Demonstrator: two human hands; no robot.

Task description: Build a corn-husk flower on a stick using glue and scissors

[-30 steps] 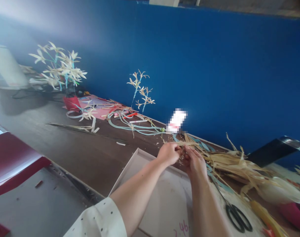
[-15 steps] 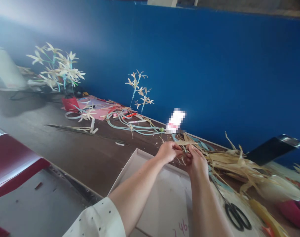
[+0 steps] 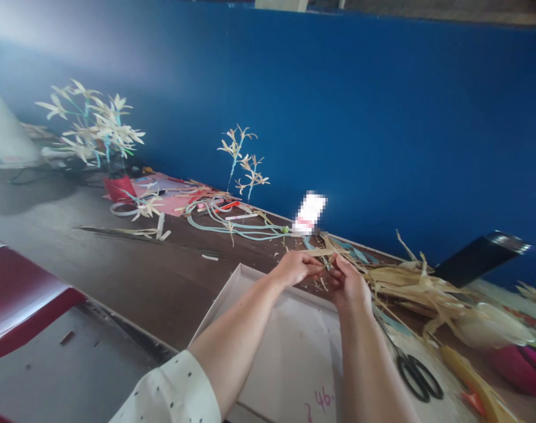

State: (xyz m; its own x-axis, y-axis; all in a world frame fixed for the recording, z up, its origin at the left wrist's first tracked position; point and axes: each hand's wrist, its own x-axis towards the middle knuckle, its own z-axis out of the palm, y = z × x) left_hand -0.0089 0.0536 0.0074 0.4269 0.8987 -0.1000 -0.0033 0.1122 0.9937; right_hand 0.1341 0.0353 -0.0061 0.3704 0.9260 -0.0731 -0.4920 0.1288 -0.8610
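Note:
My left hand [image 3: 295,268] and my right hand [image 3: 351,282] meet above the far end of a shallow white tray [image 3: 290,341], fingertips almost touching. Both are closed in a pinch on a small, thin greenish strip [image 3: 327,266], whose exact kind is too small to tell. A flat pale piece of dried husk [image 3: 317,252] shows just beyond the fingertips; whether it is held is unclear. Beside my right hand a bundle of dried corn husks [image 3: 400,283] spreads over the table. Black-handled scissors [image 3: 420,377] lie to the right of my right forearm.
Husk flowers in a red pot [image 3: 120,189] stand at the left. Two flower stems [image 3: 244,161] rise by the blue wall [image 3: 360,117]. Pale blue cord [image 3: 233,229] lies coiled before them. A dark cylinder [image 3: 482,258] leans at the right, near a yellow tool handle [image 3: 475,385].
The whole view has shifted slightly, so things sit a little further left. My hands stay pinched together in nearly the same place, with small finger movements.

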